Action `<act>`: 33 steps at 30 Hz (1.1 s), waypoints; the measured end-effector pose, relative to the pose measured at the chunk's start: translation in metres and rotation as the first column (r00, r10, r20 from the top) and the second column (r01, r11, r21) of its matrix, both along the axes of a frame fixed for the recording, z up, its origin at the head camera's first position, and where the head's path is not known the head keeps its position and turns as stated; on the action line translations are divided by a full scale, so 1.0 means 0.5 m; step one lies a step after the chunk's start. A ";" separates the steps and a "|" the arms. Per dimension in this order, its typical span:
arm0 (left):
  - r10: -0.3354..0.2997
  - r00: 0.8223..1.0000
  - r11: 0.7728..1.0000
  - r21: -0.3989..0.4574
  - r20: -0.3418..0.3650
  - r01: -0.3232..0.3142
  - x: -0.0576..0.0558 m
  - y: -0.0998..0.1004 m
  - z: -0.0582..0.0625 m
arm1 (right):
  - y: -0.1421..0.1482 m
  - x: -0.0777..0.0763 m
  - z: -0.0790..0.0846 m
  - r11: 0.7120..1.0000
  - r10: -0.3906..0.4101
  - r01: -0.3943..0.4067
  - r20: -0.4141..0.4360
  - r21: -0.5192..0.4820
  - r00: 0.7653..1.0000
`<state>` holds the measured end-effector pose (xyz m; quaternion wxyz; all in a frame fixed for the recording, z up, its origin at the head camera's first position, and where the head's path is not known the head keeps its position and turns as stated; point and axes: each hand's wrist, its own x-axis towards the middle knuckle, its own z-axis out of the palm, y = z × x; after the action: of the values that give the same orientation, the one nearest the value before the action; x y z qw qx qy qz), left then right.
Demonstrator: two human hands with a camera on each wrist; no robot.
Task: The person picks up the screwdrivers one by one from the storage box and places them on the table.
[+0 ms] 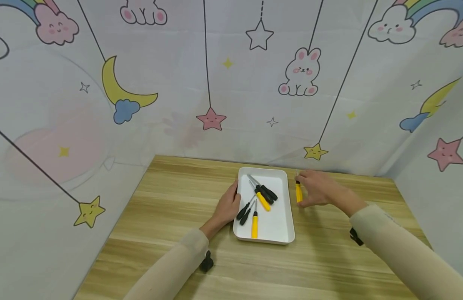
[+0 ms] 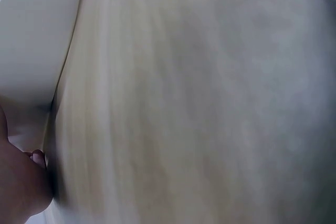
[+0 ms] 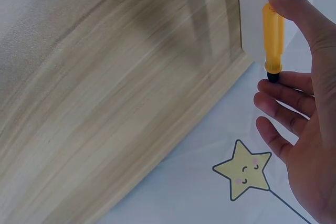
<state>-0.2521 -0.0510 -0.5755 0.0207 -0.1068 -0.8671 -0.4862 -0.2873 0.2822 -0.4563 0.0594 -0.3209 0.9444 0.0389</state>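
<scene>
My right hand (image 1: 316, 188) pinches a yellow-handled screwdriver (image 1: 299, 193) just off the tray's right side. In the right wrist view, the thumb touches the end of its yellow handle (image 3: 273, 35) and fingertips meet the black collar. The other fingers are spread loosely. At the left side of a shallow white tray (image 1: 278, 227), my left hand (image 1: 227, 204) holds the rim; some of its fingers are hidden. Inside the tray lie two yellow-handled screwdrivers (image 1: 255, 225) and several black-handled screwdrivers (image 1: 243, 212). The left wrist view shows mostly table and the tray's outer wall (image 2: 37, 40).
A wood-grain table (image 1: 171, 200) bears the tray. Behind it and at the sides hangs a white cloth (image 1: 178, 75) printed with stars, moons and rabbits. The table's back edge runs close behind the tray and my right hand.
</scene>
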 end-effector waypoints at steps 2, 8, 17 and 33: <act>0.003 1.000 1.000 -0.001 0.001 -0.003 0.000 0.000 0.000 | 0.000 0.002 -0.005 1.000 0.002 -0.002 0.001 -0.002 1.000; -0.003 1.000 1.000 0.002 0.007 0.003 -0.001 0.003 -0.001 | 0.002 0.007 -0.025 1.000 -0.008 0.008 0.020 -0.004 1.000; -0.003 1.000 1.000 0.005 -0.004 0.003 -0.003 0.003 -0.003 | 0.002 0.016 -0.044 1.000 -0.011 0.011 0.015 -0.007 1.000; -0.005 1.000 1.000 0.016 -0.003 0.005 -0.003 0.001 -0.004 | 0.010 0.022 -0.081 1.000 0.014 -0.013 0.003 -0.027 1.000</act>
<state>-0.2535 -0.0505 -0.5775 0.0215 -0.1097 -0.8629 -0.4929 -0.2764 0.2874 -0.4970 0.0566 -0.3281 0.9426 0.0262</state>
